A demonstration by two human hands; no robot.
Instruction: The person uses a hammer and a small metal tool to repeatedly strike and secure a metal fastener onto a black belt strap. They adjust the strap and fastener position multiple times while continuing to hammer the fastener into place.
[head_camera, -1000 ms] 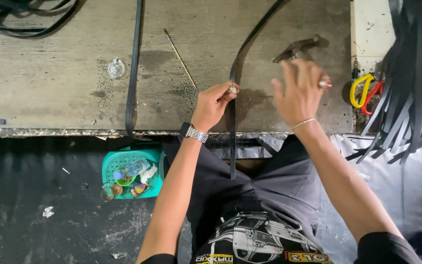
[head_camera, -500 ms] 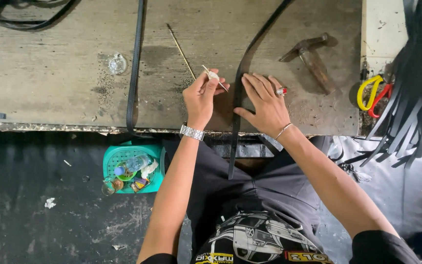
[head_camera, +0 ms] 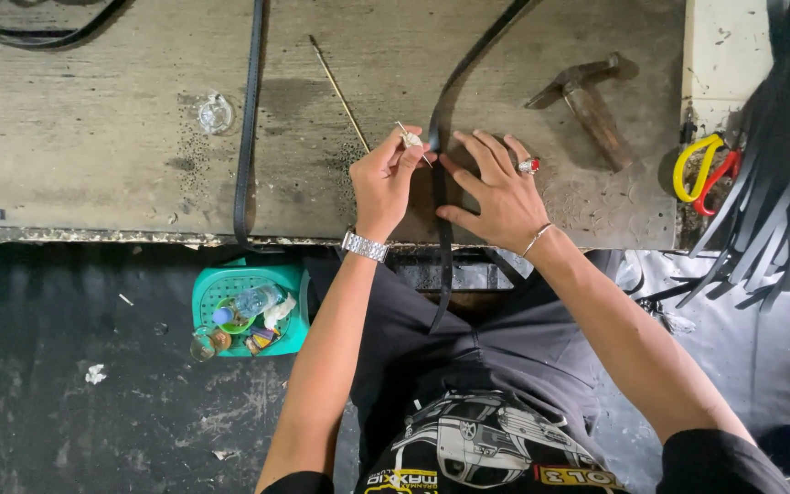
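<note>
Left hand (head_camera: 386, 178) closed in a pinch around a small pale-handled pointed tool (head_camera: 411, 141); its thin metal tip slants down and right, touching or just off the near edge of the long black leather-like strap (head_camera: 443, 206). Steel watch (head_camera: 365, 245) on that wrist.

Right hand (head_camera: 496, 187) open, fingers spread flat, pressing on the worn grey wooden bench (head_camera: 93, 155) just right of the strap; fingertips reach the strap's edge. It grips nothing. Red-stoned ring (head_camera: 529, 166) on one finger, thin bracelet on the wrist.

The strap lies between the two hands. Long axis roughly near-to-far: it comes in from the far right of the bench top, curves toward the hands, runs straight over the near edge and hangs down to the person's lap.

A second black strap (head_camera: 249, 128) lies well to the left, also near-to-far, hanging over the edge. A thin wooden stick (head_camera: 338, 91) lies diagonally between the two straps.

Rusty metal-headed hammer (head_camera: 587, 101) to the right of the right hand, handle pointing down-right. Yellow- and red-handled scissors (head_camera: 701, 169) at the bench's right end, beside a bundle of hanging black strips (head_camera: 779, 183).

Small clear round lid (head_camera: 216, 112) on the left of the bench. On the dark floor below, a green plastic basket (head_camera: 208, 293) with a clear bottle and small colourful packets; labels too small to make out.
</note>
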